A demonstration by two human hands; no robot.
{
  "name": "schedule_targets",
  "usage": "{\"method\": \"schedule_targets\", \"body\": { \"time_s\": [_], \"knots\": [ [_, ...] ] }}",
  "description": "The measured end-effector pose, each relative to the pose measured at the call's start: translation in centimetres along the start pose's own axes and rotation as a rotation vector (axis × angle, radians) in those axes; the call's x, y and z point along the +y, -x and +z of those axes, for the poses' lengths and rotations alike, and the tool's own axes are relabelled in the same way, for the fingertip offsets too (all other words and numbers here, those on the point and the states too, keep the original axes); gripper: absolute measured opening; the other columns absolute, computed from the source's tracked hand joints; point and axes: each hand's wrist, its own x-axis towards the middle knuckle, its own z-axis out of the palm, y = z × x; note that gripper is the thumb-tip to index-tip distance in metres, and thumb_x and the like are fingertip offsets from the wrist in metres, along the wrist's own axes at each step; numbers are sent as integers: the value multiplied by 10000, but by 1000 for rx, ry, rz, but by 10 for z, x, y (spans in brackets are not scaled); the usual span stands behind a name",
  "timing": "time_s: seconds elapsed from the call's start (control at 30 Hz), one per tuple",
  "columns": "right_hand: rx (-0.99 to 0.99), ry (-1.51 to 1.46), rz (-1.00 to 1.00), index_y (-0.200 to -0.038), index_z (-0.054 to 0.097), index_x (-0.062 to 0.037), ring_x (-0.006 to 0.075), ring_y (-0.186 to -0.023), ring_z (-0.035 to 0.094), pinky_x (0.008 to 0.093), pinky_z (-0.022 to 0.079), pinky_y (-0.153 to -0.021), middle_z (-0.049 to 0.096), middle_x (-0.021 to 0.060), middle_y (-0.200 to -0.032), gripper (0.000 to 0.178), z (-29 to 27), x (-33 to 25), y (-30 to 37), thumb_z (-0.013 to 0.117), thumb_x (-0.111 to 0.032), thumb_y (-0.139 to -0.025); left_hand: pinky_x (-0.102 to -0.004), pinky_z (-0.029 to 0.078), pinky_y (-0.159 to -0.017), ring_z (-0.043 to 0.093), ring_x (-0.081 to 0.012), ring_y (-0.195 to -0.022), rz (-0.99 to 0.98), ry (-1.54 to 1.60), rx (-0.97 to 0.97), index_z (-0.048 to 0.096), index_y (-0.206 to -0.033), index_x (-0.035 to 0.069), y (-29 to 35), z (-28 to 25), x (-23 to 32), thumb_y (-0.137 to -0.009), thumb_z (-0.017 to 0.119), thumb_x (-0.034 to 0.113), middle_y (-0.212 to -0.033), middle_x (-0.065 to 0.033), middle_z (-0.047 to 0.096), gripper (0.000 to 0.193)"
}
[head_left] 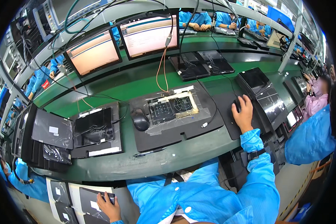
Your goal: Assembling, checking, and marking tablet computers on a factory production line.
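My right hand (243, 115) rests on a black computer mouse (238, 100), mostly hidden under the fingers, on a dark mat right of the middle. A dark band circles that wrist. Low at the left, my left hand (111, 210) curls round a small dark object (110, 197) whose kind I cannot make out. It is over dark film-wrapped panels (86, 199) lying on white trays. Between the hands, a black foam board (158, 140) carries a taped fixture with two dark target-patterned panels (173, 108). Another black mouse (140, 119) lies at its left edge.
Two lit monitors (149, 35) stand behind the green bench (112, 168). A wrapped tablet-like panel (93, 127) and stacked panels (52, 128) lie left; more panels (263, 93) lie right. Cables hang across the middle. A pen (149, 152) lies near the front edge. Co-workers sit around.
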Motion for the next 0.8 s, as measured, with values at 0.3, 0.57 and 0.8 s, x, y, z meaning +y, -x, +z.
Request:
{"method": "schedule_targets", "body": {
  "time_s": [0.3,0.57,0.8],
  "knots": [
    [-318,-1208,1127,-1213,646,9,292,-1081,670,385,533,-910,657,170,-1186,390,88,41,-146,656,-277,-947,-562,337,-1130,458,-458,-1325,-58,-68,4,577,-1311,1,-34,-15,23,-791,823,223,-1422,-283,492,616],
    [-620,-260,896,-1035,698,96,309,-861,700,406,521,-661,719,196,-1038,595,198,89,-217,736,-465,-840,-441,541,-722,677,-387,-778,264,703,-267,712,-992,12,-4,22,108,-889,711,107,-864,-187,698,140],
    [-826,-53,544,-1197,687,100,430,-1201,636,444,486,-1016,670,297,-1260,842,200,109,-241,760,-636,-795,-447,543,-692,698,-385,-740,-112,616,-470,733,-1002,-29,-32,10,137,-955,671,166,-876,-230,724,210]
  ]
}}
